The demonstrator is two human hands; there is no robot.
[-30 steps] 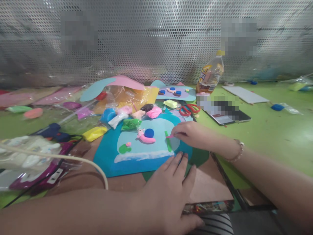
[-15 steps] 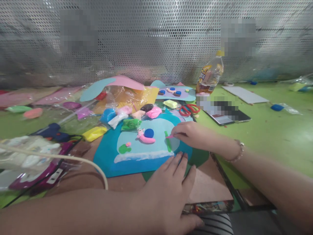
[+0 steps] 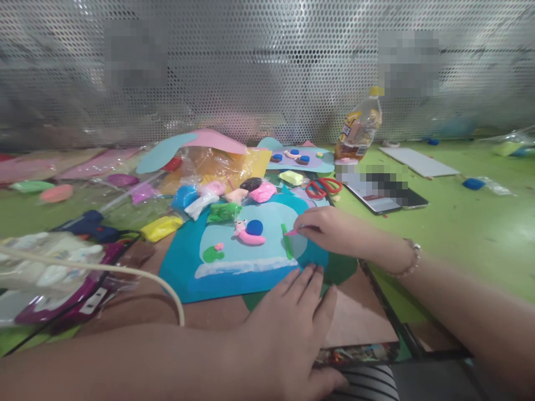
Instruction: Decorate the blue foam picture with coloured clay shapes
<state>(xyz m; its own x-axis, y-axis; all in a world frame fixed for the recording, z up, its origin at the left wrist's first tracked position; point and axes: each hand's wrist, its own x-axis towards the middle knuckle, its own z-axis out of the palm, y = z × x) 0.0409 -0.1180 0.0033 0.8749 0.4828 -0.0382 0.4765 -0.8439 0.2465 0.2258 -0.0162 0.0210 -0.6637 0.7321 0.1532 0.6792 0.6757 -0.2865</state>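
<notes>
My right hand (image 3: 320,225) is closed in a pinch around a slim pink clay tool (image 3: 291,233). The pointed tip meets a green clay strip (image 3: 287,243), which lies upright on the light blue panel of a blue paper sheet (image 3: 184,278). Palm down, my left hand (image 3: 292,312) rests with fingers spread, its fingertips at the sheet's lower right edge. Left of the strip is a pink clay snail (image 3: 249,238) with a dark blue shell (image 3: 254,227). A green clay leaf (image 3: 213,254) with a pink flower and a white painted band (image 3: 246,267) also mark the sheet.
Behind the sheet are clay packets, including a green one (image 3: 224,212), and red-handled scissors (image 3: 324,187). A phone (image 3: 384,192) and a bottle (image 3: 359,131) stand to the right. On the left lie a glue gun (image 3: 90,224), a bagged bundle (image 3: 54,256) and a pale cable (image 3: 137,271).
The pink tool's tip has shifted very slightly along the green strip with my right hand. My left hand has stayed almost in place.
</notes>
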